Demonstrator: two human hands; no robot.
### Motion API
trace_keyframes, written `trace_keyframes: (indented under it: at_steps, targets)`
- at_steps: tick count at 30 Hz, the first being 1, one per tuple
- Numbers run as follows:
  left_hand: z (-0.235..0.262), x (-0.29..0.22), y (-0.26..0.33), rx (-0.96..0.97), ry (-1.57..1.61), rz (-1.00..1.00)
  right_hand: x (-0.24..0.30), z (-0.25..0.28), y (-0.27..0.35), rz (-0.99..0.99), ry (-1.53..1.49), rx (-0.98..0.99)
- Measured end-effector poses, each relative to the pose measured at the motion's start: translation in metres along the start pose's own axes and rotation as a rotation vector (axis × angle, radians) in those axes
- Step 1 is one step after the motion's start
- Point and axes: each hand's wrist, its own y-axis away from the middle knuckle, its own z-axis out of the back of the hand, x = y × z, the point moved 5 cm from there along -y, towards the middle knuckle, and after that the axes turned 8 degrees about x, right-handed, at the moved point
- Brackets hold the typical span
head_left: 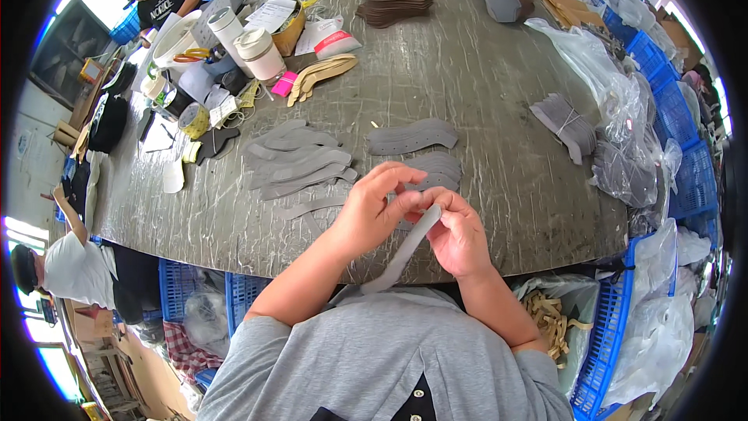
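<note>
Over the table's near edge, my right hand [460,235] pinches the upper end of a thin, curved grey strip [407,252], which slants down toward my shirt. My left hand [375,206] is close against it, fingers bent, with a gap between thumb and forefinger; its thumb tip meets the right fingertips by the strip's end. Just beyond my hands are two neat stacks of grey curved pieces, a farther stack [413,137] and a nearer stack [438,165] partly covered by my fingers. Left of them spreads a loose pile of similar grey pieces [300,157].
A tied grey bundle [564,123] lies to the right beside clear plastic bags [623,109] and blue crates [672,109]. Brown pieces [392,0] are stacked far off. Jars, a white container [259,54] and tan pieces [321,76] crowd the left. Other people work around the table.
</note>
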Motion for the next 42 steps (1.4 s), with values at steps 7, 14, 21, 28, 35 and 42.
trace_keyframes:
  at_steps: [7, 14, 21, 28, 35, 42]
  targets:
    - [-0.001, -0.046, 0.007, 0.052, -0.506, -0.578, 0.008, 0.015, 0.006, -0.067, -0.056, 0.014]
    - [0.021, -0.029, 0.046, -0.057, -0.649, -0.642, 0.046, 0.084, 0.022, 0.310, -0.541, -0.059]
    - [0.044, -0.019, 0.050, -0.070, -0.402, 0.024, 0.090, 0.137, 0.056, 0.231, -0.014, -0.351]
    - [0.030, 0.015, 0.041, 0.038, -0.224, 0.380, 0.025, 0.092, 0.069, -0.197, 0.198, -0.203]
    - [0.020, 0.042, 0.027, 0.138, -0.278, 0.510, 0.013, 0.108, 0.062, -0.220, 0.538, -0.355]
    - [0.008, 0.084, 0.025, 0.236, -0.364, 0.608, 0.005, 0.114, 0.053, -0.087, 1.012, -0.417]
